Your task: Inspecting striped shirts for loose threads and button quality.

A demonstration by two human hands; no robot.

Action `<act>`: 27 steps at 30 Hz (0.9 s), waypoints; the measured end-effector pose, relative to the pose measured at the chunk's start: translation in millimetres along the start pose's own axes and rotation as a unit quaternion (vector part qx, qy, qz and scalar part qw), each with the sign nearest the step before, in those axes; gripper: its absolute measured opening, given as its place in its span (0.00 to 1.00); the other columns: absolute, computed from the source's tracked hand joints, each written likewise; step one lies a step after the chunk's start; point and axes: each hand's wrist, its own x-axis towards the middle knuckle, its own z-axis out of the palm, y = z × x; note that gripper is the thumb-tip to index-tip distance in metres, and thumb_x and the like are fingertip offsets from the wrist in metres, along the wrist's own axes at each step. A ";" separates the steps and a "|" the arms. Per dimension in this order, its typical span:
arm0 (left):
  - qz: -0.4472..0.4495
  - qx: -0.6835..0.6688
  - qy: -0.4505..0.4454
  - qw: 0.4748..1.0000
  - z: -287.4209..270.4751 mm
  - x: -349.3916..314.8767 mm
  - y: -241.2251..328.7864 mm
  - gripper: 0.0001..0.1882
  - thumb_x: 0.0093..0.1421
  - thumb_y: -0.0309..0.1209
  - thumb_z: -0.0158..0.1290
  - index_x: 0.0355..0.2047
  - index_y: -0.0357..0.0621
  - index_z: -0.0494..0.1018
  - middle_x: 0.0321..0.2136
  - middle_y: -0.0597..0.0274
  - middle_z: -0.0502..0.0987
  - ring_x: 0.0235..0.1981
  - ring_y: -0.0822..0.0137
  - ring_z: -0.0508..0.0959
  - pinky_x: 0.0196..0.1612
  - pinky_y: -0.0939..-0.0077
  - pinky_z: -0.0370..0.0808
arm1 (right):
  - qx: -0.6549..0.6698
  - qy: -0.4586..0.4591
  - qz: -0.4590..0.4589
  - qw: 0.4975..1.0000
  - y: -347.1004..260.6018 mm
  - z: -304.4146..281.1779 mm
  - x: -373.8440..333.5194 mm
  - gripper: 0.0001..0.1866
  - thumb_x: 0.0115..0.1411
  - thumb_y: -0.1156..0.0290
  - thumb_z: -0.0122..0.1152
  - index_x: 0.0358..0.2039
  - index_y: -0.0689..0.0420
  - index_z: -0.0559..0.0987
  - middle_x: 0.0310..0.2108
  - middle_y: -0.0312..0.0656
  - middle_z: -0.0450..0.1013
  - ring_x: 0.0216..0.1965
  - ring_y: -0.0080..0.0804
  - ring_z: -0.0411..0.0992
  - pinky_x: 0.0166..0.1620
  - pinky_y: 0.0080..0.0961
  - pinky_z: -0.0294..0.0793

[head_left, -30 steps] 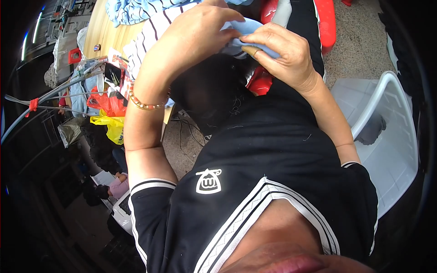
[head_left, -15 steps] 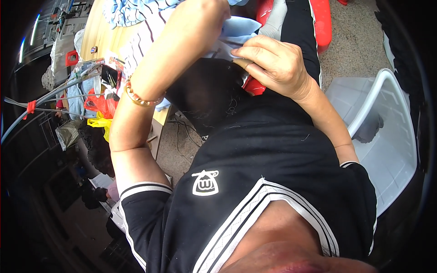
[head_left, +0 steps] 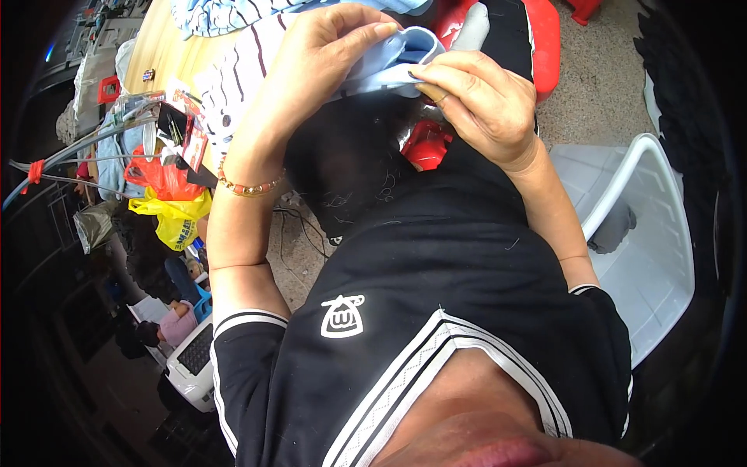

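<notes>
Light blue cloth (head_left: 385, 76) is stretched between my two hands, its upper edge curling into a loop. On its left edge my left hand (head_left: 331, 58) is closed, thumb against the fingers. My right hand (head_left: 490, 105) pinches the right edge between thumb and fingertips. A yellowish band wraps one right finger, and a small dark spot shows at a fingertip. White cloth with dark stripes (head_left: 245, 66) lies beyond my left wrist, partly covered by it. Whether it joins the blue piece I cannot tell.
Blue striped cloth (head_left: 222, 17) lies on the wooden table (head_left: 156, 50) at the far left. Red (head_left: 163, 180) and yellow plastic bags (head_left: 167, 222) hang beside it. A red stool (head_left: 548, 50) is at the far right, a white plastic bin (head_left: 661, 303) nearer. Another person (head_left: 175, 323) is at left.
My left hand has turned and come lower, so its thumb and fingers now show. The light blue cloth has opened into a loop. My right hand keeps its pinch, slightly to the right.
</notes>
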 end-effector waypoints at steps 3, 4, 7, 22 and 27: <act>-0.022 0.002 -0.015 1.000 1.2 -4.1 2.7 0.12 0.65 0.35 0.57 0.41 0.38 0.80 0.30 0.68 0.79 0.32 0.81 0.74 0.36 0.87 0.70 | -0.027 0.007 -0.026 0.999 -1.2 2.4 4.0 0.15 0.45 0.79 0.74 0.37 0.57 0.84 0.32 0.40 0.78 0.28 0.28 0.78 0.29 0.21 0.77; -0.023 -0.002 -0.011 1.000 1.8 -5.5 3.3 0.12 0.65 0.35 0.57 0.41 0.38 0.80 0.30 0.68 0.79 0.32 0.81 0.74 0.36 0.87 0.70 | -0.038 0.006 -0.038 0.999 -1.4 2.3 5.0 0.15 0.45 0.78 0.74 0.36 0.56 0.85 0.32 0.39 0.78 0.28 0.28 0.78 0.28 0.21 0.77; 0.009 0.065 -0.021 0.998 3.5 -8.4 4.8 0.12 0.65 0.34 0.57 0.39 0.37 0.79 0.28 0.68 0.78 0.29 0.81 0.73 0.33 0.85 0.69 | -0.034 -0.011 -0.036 0.999 2.9 2.4 5.8 0.15 0.45 0.78 0.74 0.36 0.56 0.85 0.32 0.39 0.78 0.28 0.28 0.78 0.29 0.21 0.77; 0.019 -0.041 0.007 0.999 17.0 -14.0 -5.8 0.12 0.67 0.35 0.54 0.40 0.36 0.77 0.29 0.72 0.75 0.30 0.83 0.69 0.33 0.85 0.67 | -0.015 -0.059 0.014 0.998 7.0 -1.4 12.5 0.14 0.47 0.81 0.72 0.36 0.59 0.83 0.33 0.42 0.80 0.32 0.32 0.80 0.33 0.22 0.80; 0.002 -0.008 -0.005 1.000 18.3 -14.8 -0.1 0.13 0.68 0.35 0.53 0.41 0.36 0.77 0.29 0.73 0.74 0.31 0.84 0.69 0.33 0.87 0.66 | -0.095 -0.078 -0.020 0.992 6.3 -2.0 18.3 0.14 0.46 0.80 0.72 0.36 0.57 0.84 0.33 0.40 0.79 0.31 0.31 0.80 0.32 0.22 0.80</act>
